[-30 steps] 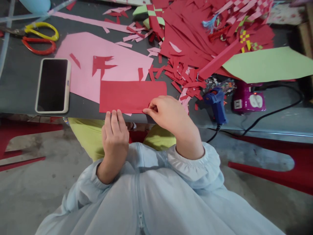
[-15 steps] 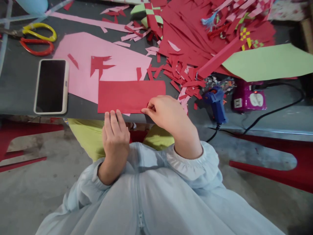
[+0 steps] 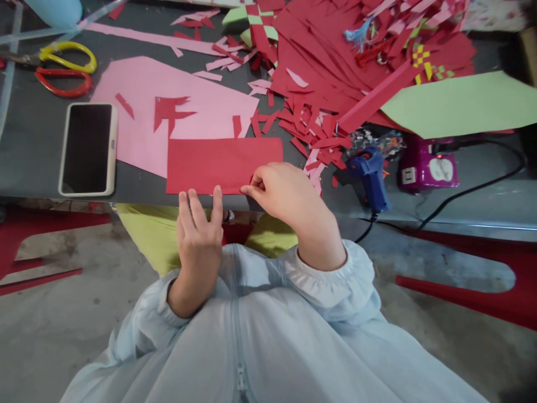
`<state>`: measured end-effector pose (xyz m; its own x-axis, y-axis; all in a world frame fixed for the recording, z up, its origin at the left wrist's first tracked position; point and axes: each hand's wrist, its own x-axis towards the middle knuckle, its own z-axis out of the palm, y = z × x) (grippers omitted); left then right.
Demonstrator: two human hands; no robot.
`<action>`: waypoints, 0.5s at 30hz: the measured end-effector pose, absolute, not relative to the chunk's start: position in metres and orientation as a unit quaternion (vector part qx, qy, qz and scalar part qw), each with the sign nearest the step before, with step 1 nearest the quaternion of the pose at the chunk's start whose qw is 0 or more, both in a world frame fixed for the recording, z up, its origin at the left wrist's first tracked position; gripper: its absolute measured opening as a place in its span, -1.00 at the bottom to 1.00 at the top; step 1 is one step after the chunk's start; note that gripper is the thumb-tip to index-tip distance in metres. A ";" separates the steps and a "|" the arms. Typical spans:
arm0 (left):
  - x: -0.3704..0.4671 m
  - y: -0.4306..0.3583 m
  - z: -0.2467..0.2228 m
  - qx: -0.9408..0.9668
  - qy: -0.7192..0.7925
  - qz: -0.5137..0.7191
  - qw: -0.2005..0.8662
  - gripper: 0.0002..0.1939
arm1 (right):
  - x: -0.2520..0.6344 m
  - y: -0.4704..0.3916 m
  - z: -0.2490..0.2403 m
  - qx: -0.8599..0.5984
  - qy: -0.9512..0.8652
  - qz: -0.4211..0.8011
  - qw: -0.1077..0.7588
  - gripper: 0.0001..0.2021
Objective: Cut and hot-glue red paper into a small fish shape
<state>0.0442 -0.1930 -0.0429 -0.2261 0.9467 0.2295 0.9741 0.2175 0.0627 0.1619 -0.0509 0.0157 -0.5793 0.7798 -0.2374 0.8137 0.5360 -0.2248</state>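
Observation:
A red paper rectangle [image 3: 222, 163] lies at the table's front edge, partly over a large pink sheet [image 3: 134, 106]. My right hand [image 3: 287, 193] pinches the paper's lower edge near its right corner, thumb against forefinger. At the same lower edge, further left, rests my left hand [image 3: 199, 232] with its fingers stretched out and spread, fingertips touching the edge. Small red cut pieces, one of them notched [image 3: 165, 112], lie on the pink sheet just beyond the rectangle.
Left of the paper lies a phone [image 3: 88, 148], with scissors [image 3: 67, 67] behind it. To the right are a blue glue gun [image 3: 369, 173], a purple power box [image 3: 428, 165] and a black cord. Red scraps [image 3: 310, 126], red sheets and a green sheet [image 3: 461, 106] cover the back right.
One finger of my left hand has spread to the right along the paper's edge. My right hand keeps its pinch in nearly the same place.

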 end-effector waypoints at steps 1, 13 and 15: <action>0.045 -0.193 -0.041 -0.619 -0.777 -0.097 0.062 -0.41 | 0.162 -0.051 0.016 0.454 0.875 -0.156 0.052 -0.73; 0.052 -0.187 -0.033 -0.630 -0.771 -0.073 0.065 -0.30 | 0.162 -0.051 0.016 0.461 0.870 -0.166 0.054 -0.74; 0.052 -0.187 -0.034 -0.635 -0.765 -0.064 0.089 -0.31 | 0.162 -0.051 0.015 0.460 0.871 -0.165 0.055 -0.74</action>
